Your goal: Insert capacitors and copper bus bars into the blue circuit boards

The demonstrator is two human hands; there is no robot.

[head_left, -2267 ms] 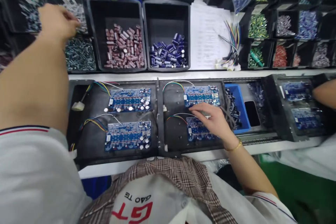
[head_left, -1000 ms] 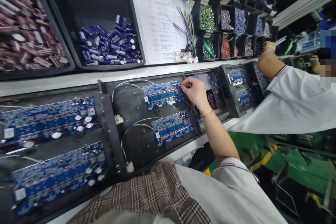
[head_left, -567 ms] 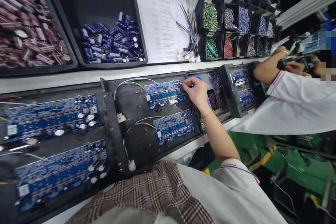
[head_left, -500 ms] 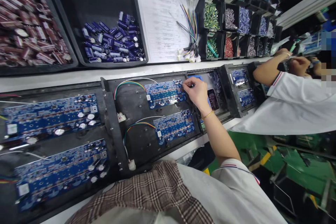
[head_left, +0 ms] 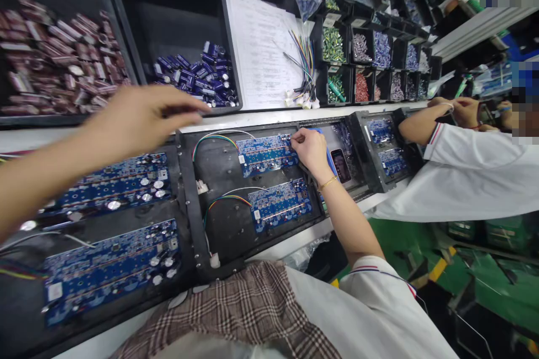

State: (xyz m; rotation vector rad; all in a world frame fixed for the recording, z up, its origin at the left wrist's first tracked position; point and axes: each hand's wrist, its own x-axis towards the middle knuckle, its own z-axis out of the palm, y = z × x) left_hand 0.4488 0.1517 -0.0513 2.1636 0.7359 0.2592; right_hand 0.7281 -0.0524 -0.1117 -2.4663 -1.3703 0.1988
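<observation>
My right hand [head_left: 311, 151], with a thin bracelet at the wrist, has its fingertips pinched together at the right end of the upper blue circuit board [head_left: 267, 154]. Whatever is between those fingertips is too small or hidden to make out. Slightly blurred, my left hand [head_left: 141, 118] reaches in from the left with fingers stretched out and thumb apart, holding nothing visible. It passes above the front edge of the bin of purple-blue capacitors [head_left: 197, 76]. Below the upper board lies a second blue circuit board [head_left: 280, 205] with coloured wires, in the same black tray [head_left: 227, 171].
Brown capacitors [head_left: 69, 61] fill a bin at far left; larger boards [head_left: 113, 269] lie below it. Printed sheets [head_left: 261, 50], a wire bundle [head_left: 304, 73] and small parts bins [head_left: 333, 45] stand behind. A phone [head_left: 340, 165] lies right. A co-worker's sleeve [head_left: 480, 162] is further right.
My left hand has come into view from the left, over the boards and bin edge. My right hand stays pinched at the upper board's right end. The view has shifted slightly.
</observation>
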